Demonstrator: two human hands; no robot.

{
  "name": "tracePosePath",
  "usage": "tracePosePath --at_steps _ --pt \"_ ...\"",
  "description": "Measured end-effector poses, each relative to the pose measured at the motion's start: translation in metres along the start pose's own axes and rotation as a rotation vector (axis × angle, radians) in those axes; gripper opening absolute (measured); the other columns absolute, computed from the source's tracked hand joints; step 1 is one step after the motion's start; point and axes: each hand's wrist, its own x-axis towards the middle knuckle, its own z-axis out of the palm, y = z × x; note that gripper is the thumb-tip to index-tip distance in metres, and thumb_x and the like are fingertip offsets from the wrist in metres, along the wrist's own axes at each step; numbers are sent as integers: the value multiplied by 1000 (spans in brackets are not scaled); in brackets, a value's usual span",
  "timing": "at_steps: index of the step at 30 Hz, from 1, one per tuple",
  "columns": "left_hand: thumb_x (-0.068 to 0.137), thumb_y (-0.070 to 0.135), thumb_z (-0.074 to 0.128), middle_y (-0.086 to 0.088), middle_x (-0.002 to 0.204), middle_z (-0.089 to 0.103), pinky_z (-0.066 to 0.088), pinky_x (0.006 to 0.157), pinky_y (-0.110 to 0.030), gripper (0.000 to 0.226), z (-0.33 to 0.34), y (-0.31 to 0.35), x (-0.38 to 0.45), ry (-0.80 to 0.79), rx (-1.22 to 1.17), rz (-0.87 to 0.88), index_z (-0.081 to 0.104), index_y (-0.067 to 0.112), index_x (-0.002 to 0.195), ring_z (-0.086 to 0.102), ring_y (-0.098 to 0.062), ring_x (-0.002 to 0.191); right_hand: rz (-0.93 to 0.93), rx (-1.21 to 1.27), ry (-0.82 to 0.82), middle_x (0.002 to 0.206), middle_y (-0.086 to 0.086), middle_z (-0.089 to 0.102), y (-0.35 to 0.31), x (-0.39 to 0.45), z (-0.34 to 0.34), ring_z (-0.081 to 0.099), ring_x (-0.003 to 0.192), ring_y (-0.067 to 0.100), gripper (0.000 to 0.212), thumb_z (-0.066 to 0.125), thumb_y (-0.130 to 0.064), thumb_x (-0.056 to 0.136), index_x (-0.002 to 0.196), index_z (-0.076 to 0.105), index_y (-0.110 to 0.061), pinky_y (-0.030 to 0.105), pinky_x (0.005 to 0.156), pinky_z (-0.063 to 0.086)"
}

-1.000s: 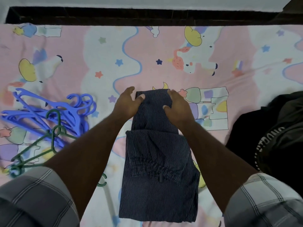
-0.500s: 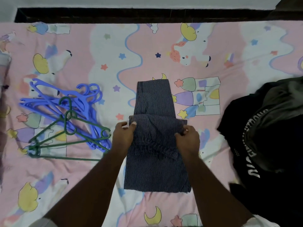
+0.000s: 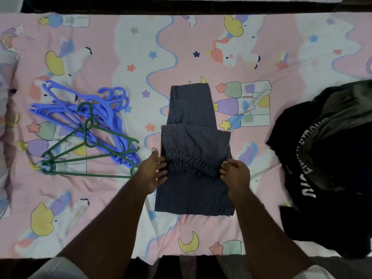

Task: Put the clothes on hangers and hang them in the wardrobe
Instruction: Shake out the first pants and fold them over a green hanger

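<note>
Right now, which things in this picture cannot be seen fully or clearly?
- Dark clothes pile, head view: cut off by the right edge; its white lettering is partly folded under, unreadable.
- Striped trousers: folded, so the lower layers are hidden.
- Left hand and right hand: fingertips tucked at the fold, grip unclear.
- Blue hangers: overlapped; number uncertain.
- Wardrobe: not in view.

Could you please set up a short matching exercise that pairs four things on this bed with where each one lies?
Things:
1. striped trousers
2. blue hangers
3. green hangers
4. black clothes

Places:
A. heaped at the bed's right side
B. lying partly across the blue ones
C. folded in the middle, between both hands
D. stacked at the left, hooks pointing towards the trousers

Pairs: 1-C, 2-D, 3-B, 4-A
</note>
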Motion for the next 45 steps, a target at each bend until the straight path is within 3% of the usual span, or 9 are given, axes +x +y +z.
tracePosePath --at_steps 2,6,11,17,20,26,32,36,45 --pt "100 67 30 -7 145 51 39 111 -43 71 1 -3 -1 1 3 2 50 15 144 48 -28 132 -171 -252 6 97 0 73 2 -3 -2 68 89 19 20 69 -20 88 107 70 -16 40 89 56" --pt "100 66 31 -9 144 52 40 111 -44 71 0 -4 -3 -12 -14 9 49 14 145 47 -32 135 -328 -467 -22 102 -4 72 3 -10 -4 62 93 12 23 70 -20 90 112 73 -17 25 88 45" --pt "99 63 40 -8 126 57 46 105 -44 65 -1 -5 -1 -27 -39 10 52 13 139 54 -31 125 -16 -141 -70 89 3 73 14 0 -1 71 78 24 28 76 -26 80 106 69 -17 48 83 61" --pt "93 56 61 -5 115 67 55 82 -33 47 -1 -5 3 -39 27 23 64 16 118 65 -22 101 213 175 -118 83 16 67 9 9 -5 63 69 24 8 69 -8 92 94 65 -1 29 62 56" --pt "91 44 69 -8 116 67 57 73 -30 42 -2 -4 5 -11 59 43 64 13 119 67 -22 96 220 137 -183 86 14 69 9 12 -5 64 69 19 12 73 -12 90 96 67 -3 25 59 56" --pt "97 19 66 -10 97 69 56 73 -29 8 -1 0 8 43 27 96 65 11 99 68 -21 82 228 261 -270 100 16 70 7 9 -9 71 90 33 22 70 5 86 99 59 -8 51 86 59" --pt "102 26 55 -10 106 69 54 92 -44 14 4 2 5 -16 -16 39 63 14 104 68 -28 93 229 355 -266 96 15 68 4 10 -14 69 90 30 18 65 8 89 93 58 -7 45 79 59" --pt "99 43 59 -8 109 71 56 90 -44 31 7 4 6 -43 -28 22 63 16 114 67 -30 103 239 399 -293 94 13 68 -1 10 -16 69 85 28 18 64 9 90 94 57 -7 42 75 60" --pt "100 16 61 -14 104 71 58 83 -55 7 9 6 11 -82 -121 72 59 9 103 71 -34 95 304 486 -351 96 12 69 -5 17 -21 72 79 22 18 60 8 92 103 56 -5 36 67 62"
